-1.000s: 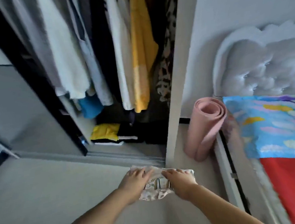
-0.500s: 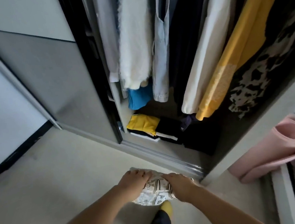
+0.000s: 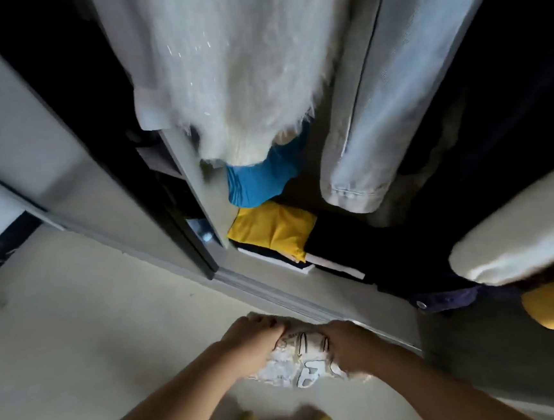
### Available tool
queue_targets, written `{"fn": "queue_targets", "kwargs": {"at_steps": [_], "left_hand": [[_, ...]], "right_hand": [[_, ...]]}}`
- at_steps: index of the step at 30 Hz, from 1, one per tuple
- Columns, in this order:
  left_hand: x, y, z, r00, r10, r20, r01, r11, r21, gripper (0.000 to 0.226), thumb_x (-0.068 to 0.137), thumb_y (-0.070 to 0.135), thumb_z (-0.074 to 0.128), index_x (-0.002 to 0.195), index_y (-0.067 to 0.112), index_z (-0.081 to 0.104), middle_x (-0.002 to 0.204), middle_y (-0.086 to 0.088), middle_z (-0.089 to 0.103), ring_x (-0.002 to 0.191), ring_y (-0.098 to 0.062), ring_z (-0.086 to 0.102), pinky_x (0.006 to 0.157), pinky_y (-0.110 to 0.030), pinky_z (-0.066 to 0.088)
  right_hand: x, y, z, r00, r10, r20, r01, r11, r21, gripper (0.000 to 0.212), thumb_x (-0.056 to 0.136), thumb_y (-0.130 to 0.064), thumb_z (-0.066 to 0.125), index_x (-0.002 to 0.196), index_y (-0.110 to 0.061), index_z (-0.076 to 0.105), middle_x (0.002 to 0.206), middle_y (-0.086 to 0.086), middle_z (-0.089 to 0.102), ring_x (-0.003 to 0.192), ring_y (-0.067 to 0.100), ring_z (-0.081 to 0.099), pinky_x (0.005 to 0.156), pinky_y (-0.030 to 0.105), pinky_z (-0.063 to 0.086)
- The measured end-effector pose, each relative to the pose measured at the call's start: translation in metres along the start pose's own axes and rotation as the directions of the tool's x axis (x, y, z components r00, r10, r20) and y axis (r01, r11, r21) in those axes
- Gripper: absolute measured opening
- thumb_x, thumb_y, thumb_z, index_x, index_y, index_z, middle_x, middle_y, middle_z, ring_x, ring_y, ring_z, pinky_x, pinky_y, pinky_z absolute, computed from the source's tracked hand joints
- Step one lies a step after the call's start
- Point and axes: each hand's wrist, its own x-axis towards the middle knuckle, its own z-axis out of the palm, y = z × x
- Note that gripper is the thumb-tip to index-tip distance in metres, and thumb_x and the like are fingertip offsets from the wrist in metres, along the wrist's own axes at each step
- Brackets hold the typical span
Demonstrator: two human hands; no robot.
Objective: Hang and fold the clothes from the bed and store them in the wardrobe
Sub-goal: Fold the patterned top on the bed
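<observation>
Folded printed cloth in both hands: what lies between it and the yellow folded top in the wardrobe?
Head view: only the grey door track and bare wardrobe floor lie between the printed cloth and the yellow top.

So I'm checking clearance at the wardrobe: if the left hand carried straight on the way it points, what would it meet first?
Probably the grey sliding-door track, then the folded yellow garment on the stack behind it. The left hand grips the printed white folded cloth; depth is unclear.
</observation>
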Motion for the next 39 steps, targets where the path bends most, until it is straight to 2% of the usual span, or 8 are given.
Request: {"fn": "queue_targets", "kwargs": {"at_steps": [4, 7, 10, 12, 14, 17, 21, 39], "left_hand": [[0.107, -0.087, 0.003, 0.993, 0.020, -0.120, -0.012, 0.998, 0.067, 0.069, 0.086, 0.001, 0.050, 0.147, 0.027, 0.029, 0.135, -0.004, 0.052, 0.115, -0.025, 0.057, 0.089, -0.038, 0.051], [0.171, -0.139, -0.018, 0.975, 0.034, -0.218, 0.026, 0.963, 0.267, 0.059, 0.090, 0.012, 0.052, 0.146, 0.017, 0.032, 0.134, -0.008, 0.051, 0.112, -0.028, 0.057, 0.083, -0.036, 0.049], [0.244, -0.202, -0.013, 0.944, -0.029, -0.328, 0.071, 0.991, 0.117, 0.058, 0.097, 0.039, 0.035, 0.150, 0.017, 0.029, 0.147, -0.010, 0.042, 0.129, -0.026, 0.047, 0.097, -0.022, 0.039], [0.281, -0.230, -0.002, 0.825, -0.122, -0.552, 0.150, 0.989, 0.006, 0.058, 0.095, 0.042, 0.031, 0.149, 0.020, 0.033, 0.150, -0.007, 0.039, 0.136, -0.023, 0.040, 0.098, -0.006, 0.030], [0.305, -0.239, 0.014, 0.681, -0.093, -0.726, 0.194, 0.979, 0.057, 0.055, 0.094, 0.028, 0.031, 0.148, 0.020, 0.035, 0.151, -0.009, 0.039, 0.137, -0.027, 0.039, 0.101, -0.024, 0.041], [0.341, -0.237, 0.071, 0.816, -0.239, -0.526, 0.316, 0.947, 0.060, 0.069, 0.095, 0.011, 0.035, 0.154, 0.028, 0.004, 0.162, -0.008, 0.007, 0.149, -0.026, 0.008, 0.108, -0.052, 0.031], [0.370, -0.225, 0.142, 0.856, -0.384, -0.347, 0.369, 0.923, -0.111, 0.065, 0.099, 0.010, 0.030, 0.154, 0.029, 0.002, 0.163, -0.007, -0.006, 0.150, -0.023, -0.005, 0.115, -0.050, 0.015], [0.131, -0.120, 0.027, 0.933, -0.360, 0.018, 0.360, 0.926, -0.116, 0.062, 0.094, 0.011, 0.049, 0.150, 0.017, 0.023, 0.147, -0.012, 0.036, 0.137, -0.029, 0.034, 0.104, -0.043, 0.036]], "right_hand": [[0.125, 0.024, -0.047, 1.000, -0.004, -0.017, 0.005, 0.998, 0.067, 0.047, 0.094, -0.006, 0.052, 0.140, -0.014, 0.048, 0.134, 0.013, 0.056, 0.124, 0.029, 0.053, 0.100, 0.032, 0.041], [0.180, 0.031, -0.096, 0.980, 0.019, -0.200, -0.003, 0.997, 0.079, 0.043, 0.098, -0.006, 0.044, 0.140, -0.011, 0.049, 0.139, 0.014, 0.052, 0.126, 0.030, 0.050, 0.103, 0.031, 0.037], [0.248, 0.036, -0.126, 0.882, -0.017, -0.471, -0.045, 0.992, -0.121, 0.043, 0.098, -0.013, 0.044, 0.141, -0.018, 0.046, 0.136, 0.013, 0.055, 0.121, 0.032, 0.054, 0.098, 0.036, 0.042], [0.288, 0.040, -0.126, 0.743, -0.081, -0.665, -0.080, 0.975, -0.207, 0.052, 0.097, -0.011, 0.041, 0.146, -0.025, 0.039, 0.134, 0.016, 0.056, 0.116, 0.037, 0.057, 0.095, 0.044, 0.048], [0.329, 0.044, -0.105, 0.643, -0.061, -0.764, -0.169, 0.961, -0.219, 0.061, 0.094, -0.010, 0.038, 0.151, -0.030, 0.029, 0.148, 0.017, 0.040, 0.130, 0.045, 0.043, 0.106, 0.059, 0.035], [0.394, 0.057, -0.039, 0.799, 0.067, -0.598, -0.227, 0.954, -0.196, 0.072, 0.096, -0.013, 0.038, 0.154, -0.035, 0.001, 0.163, 0.009, -0.008, 0.145, 0.047, -0.010, 0.109, 0.074, -0.002], [0.451, 0.083, 0.016, 0.904, 0.119, -0.410, -0.234, 0.941, -0.243, 0.091, 0.095, -0.018, 0.049, 0.147, -0.042, -0.023, 0.151, 0.006, -0.042, 0.138, 0.044, -0.033, 0.103, 0.078, -0.005], [0.217, -0.033, -0.026, 0.997, 0.032, -0.067, -0.050, 0.957, -0.285, 0.056, 0.100, -0.021, 0.038, 0.152, -0.020, 0.018, 0.159, 0.010, 0.013, 0.147, 0.027, 0.012, 0.116, 0.048, 0.020]]}}
